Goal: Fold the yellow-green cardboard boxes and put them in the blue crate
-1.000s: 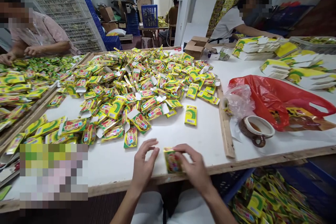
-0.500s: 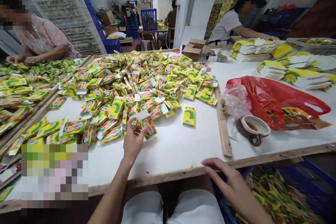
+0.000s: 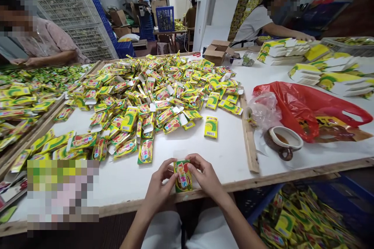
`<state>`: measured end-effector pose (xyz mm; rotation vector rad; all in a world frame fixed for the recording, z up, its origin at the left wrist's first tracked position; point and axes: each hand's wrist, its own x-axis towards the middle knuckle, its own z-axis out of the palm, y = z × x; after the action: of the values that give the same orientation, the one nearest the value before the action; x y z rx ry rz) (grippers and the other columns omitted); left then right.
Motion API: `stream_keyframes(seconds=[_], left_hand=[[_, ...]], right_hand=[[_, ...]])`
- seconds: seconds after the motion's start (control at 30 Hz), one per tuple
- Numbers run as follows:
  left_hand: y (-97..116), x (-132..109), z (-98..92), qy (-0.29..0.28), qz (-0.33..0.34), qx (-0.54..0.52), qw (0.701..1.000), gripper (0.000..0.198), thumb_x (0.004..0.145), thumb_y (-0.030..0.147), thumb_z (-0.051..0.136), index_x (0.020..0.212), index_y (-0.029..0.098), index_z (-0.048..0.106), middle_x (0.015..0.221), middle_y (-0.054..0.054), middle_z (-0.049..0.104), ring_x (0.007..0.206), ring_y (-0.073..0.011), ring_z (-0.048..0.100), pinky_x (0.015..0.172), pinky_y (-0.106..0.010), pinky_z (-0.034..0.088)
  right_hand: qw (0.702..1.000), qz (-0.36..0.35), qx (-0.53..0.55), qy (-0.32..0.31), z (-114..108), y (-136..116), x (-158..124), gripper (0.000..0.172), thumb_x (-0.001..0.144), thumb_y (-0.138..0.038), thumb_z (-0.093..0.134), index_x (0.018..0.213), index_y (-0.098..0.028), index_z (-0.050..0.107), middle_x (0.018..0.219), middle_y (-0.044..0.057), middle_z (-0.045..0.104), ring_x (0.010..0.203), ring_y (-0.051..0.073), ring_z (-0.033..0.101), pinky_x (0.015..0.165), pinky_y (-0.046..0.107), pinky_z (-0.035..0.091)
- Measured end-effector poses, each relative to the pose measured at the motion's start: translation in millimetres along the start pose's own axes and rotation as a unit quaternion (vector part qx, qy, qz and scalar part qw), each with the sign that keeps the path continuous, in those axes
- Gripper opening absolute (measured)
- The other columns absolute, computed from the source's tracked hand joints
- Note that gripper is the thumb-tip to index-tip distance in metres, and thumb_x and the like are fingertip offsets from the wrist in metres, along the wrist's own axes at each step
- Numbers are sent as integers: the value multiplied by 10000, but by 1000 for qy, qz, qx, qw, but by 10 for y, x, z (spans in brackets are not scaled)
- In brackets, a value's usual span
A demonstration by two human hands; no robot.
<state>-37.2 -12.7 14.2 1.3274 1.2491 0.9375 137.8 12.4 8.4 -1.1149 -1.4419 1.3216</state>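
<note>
In the upper left of the frame, a co-worker in a pinkish shirt point(image 3: 57, 41) sits by the neighbouring heap. From left to centre spreads a pile of small boxes point(image 3: 143, 99), many with white flaps open. At the lower centre, my left hand point(image 3: 162, 181) grasps the left side of one box point(image 3: 183, 179), its thumb on the near face. This box is between my two hands, printed face toward me, its long axis pointing away from me, above the table's front edge. Neither hand is clearly nearer; both touch it. My right hand point(image 3: 205, 175) pinches it at the upper right corner. Beyond, slightly right, a single yellow box point(image 3: 210, 127) lies apart. Further right come a wooden strip point(image 3: 249, 144), a brown cup point(image 3: 269, 141) and a red bag point(image 3: 292, 97).
</note>
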Motion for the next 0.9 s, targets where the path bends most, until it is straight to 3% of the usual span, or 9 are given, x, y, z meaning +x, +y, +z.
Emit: stream_keyframes(seconds=[0.13,0.23,0.43,0.7,0.9], left_hand=[[12,83,0,49,36,-8,998,217,837,305,562,1015,182,579,978,-67,640,916,-193,629,825,-324,508],[10,120,14,83,57,-55,993,245,814,280,596,1041,194,557,1033,-71,642,997,-199,611,891,-344,491],[68,84,45,86,49,20,995,170,822,308,580,914,177,637,975,-71,678,941,-200,631,863,-325,494],[131,126,121,142,23,6,990,185,791,320,610,879,160,642,839,-50,680,790,-174,628,728,-275,505],[44,119,104,125,38,-6,991,184,821,323,586,875,162,659,865,-55,673,837,-179,623,774,-284,496]], right_hand=[[998,-31,-42,26,4,-62,116,152,867,-279,532,817,-175,631,826,37,656,816,178,615,763,284,484],[996,-46,-26,65,48,-64,132,139,856,-264,544,939,-182,620,871,43,657,831,177,614,768,289,490],[997,-62,-48,16,53,-104,47,143,843,-271,571,869,-186,683,922,65,672,892,195,616,785,304,492],[995,-19,-76,62,112,-215,99,138,845,-276,561,848,-176,657,785,33,681,733,172,615,693,276,479],[997,-21,-56,52,114,-142,67,161,854,-305,557,834,-175,650,783,29,679,751,173,625,707,274,488]])
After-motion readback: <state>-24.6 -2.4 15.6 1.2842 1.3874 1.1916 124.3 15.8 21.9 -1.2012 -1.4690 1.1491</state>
